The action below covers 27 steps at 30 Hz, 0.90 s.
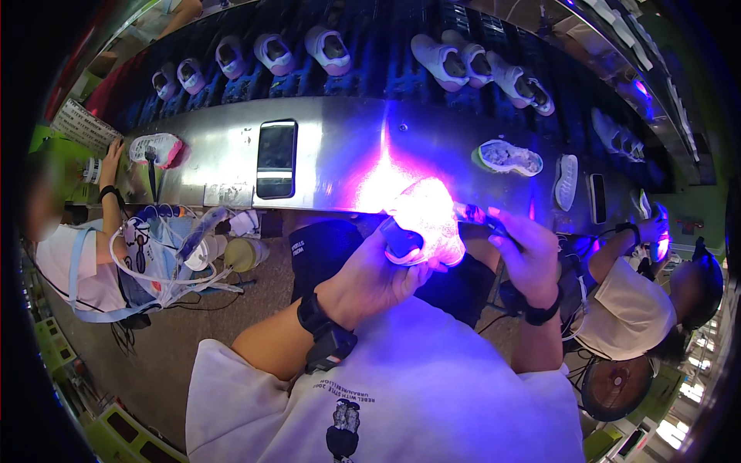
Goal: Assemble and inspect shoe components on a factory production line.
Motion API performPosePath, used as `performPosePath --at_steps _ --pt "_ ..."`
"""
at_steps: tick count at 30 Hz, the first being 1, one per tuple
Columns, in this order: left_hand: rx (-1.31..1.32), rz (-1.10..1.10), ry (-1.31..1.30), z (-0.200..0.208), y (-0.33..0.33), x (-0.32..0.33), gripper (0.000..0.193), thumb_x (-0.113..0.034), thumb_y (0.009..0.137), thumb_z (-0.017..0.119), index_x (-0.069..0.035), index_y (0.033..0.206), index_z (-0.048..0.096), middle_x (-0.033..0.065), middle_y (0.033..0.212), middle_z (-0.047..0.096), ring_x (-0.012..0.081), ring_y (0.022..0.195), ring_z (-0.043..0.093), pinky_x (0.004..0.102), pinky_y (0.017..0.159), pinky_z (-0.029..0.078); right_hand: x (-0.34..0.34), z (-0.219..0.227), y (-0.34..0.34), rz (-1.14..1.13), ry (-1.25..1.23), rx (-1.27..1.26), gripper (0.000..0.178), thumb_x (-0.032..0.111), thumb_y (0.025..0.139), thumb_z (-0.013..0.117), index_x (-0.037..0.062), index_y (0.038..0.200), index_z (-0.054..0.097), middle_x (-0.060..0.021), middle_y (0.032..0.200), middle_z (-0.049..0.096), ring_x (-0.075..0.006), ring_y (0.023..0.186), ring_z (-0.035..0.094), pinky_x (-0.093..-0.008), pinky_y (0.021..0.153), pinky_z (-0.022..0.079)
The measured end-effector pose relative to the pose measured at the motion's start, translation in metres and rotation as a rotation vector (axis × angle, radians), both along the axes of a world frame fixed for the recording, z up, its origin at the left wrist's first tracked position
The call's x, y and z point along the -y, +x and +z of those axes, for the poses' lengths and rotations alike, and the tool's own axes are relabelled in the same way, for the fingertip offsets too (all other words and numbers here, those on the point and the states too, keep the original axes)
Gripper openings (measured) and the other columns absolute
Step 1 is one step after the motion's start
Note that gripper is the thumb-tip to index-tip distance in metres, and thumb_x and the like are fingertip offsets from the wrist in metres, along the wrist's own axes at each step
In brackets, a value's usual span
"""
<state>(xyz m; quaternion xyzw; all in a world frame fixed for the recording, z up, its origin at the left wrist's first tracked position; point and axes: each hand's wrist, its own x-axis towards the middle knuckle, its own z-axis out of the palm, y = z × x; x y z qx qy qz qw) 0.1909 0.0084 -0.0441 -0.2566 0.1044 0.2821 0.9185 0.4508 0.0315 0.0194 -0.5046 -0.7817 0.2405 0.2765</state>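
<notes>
A pale shoe [432, 216] glows pink and violet under strong light, just off the near edge of the metal bench. My left hand [374, 278] grips it from below and the left, its dark opening turned toward that hand. In my right hand [530, 256] is a slim dark brush [480, 215], pinched between the fingers. Its tip is at the right side of the shoe; glare hides whether the two touch. Beyond the shoe, to the right, a loose shoe sole [509, 157] lies on the bench with its inner side up.
A phone [276, 159] lies on the metal bench [216, 131]. Behind runs a dark conveyor [378, 54] carrying several white shoes [328, 50]. At left, a brush [150, 166] rests against another sole [166, 147]. Co-workers sit on both sides; a white sole [566, 183] lies at right.
</notes>
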Motion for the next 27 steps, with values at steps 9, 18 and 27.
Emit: performPosePath --at_steps 9,18,27 --pt "-0.381 -0.002 0.432 0.018 0.026 -0.017 0.049 -0.036 0.104 0.054 0.002 0.135 0.051 0.0194 0.123 0.065 0.0237 0.101 0.071 0.0335 0.088 0.061 0.028 -0.039 0.04 -0.119 -0.104 -0.117 0.04 0.002 0.088 0.07 -0.002 0.128 0.065 -0.0173 0.103 0.074 -0.0201 0.096 0.072 -0.0312 0.085 0.054" --pt "-1.114 0.085 1.2 0.031 0.032 -0.059 0.078 -0.007 0.077 0.083 0.006 0.145 0.047 0.0093 0.133 0.06 0.0175 0.123 0.057 0.0354 0.108 0.045 0.015 -0.034 0.027 -0.185 -0.071 -0.302 0.043 0.005 0.083 0.077 0.0013 0.125 0.068 -0.0161 0.094 0.073 -0.0281 0.085 0.072 -0.0346 0.077 0.054" --pt "-1.174 0.221 1.004 0.015 0.025 -0.084 0.051 -0.032 0.096 0.066 0.003 0.132 0.059 0.0063 0.11 0.069 0.0136 0.099 0.067 0.0283 0.089 0.053 0.018 -0.053 0.057 -0.211 -0.314 -0.354 0.034 0.0 0.087 0.07 -0.0017 0.121 0.067 -0.0076 0.096 0.073 -0.0147 0.087 0.067 -0.0306 0.082 0.052"
